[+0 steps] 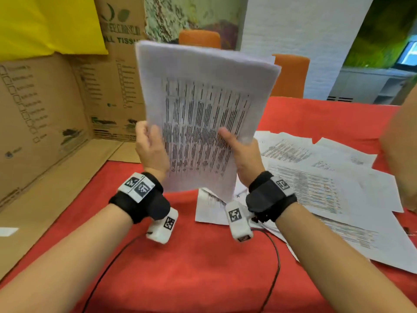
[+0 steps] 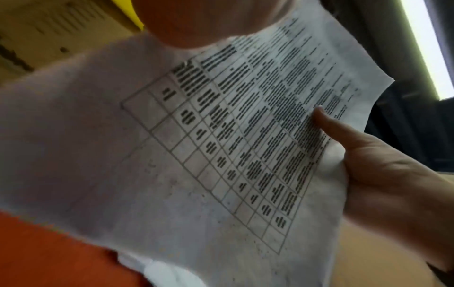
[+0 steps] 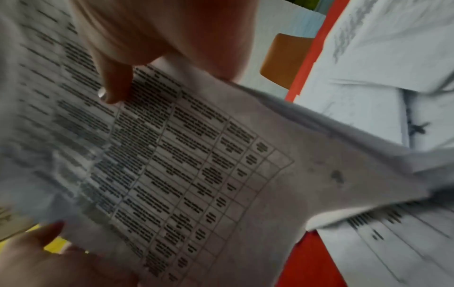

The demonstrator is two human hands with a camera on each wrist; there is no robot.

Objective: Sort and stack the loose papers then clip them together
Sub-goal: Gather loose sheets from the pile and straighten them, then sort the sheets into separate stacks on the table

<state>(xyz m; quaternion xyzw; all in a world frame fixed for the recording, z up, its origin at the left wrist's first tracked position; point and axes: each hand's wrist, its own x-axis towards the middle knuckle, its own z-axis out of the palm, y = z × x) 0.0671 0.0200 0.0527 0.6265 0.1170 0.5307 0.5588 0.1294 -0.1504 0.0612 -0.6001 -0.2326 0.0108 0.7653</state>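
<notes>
I hold a stack of printed papers point(image 1: 203, 105) upright above the red table point(image 1: 180, 267), its lower edge off the cloth. My left hand point(image 1: 149, 143) grips its lower left edge, with the fingers behind the sheets. My right hand point(image 1: 239, 150) grips the lower right edge, thumb lying on the front page. The left wrist view shows the table-printed page point(image 2: 196, 155) with the right hand's thumb point(image 2: 326, 124) on it. In the right wrist view the page point(image 3: 196, 174) bends under my right thumb point(image 3: 110, 91), and the left hand point(image 3: 49, 262) shows at bottom left. No clip is visible.
Several loose printed sheets point(image 1: 316, 177) lie spread over the right half of the table, one sheet point(image 1: 209, 206) just under the stack. Cardboard boxes point(image 1: 45, 120) stand along the left. Two orange chairs point(image 1: 291, 75) are behind the table. Thin cables point(image 1: 275, 256) trail from my wrists.
</notes>
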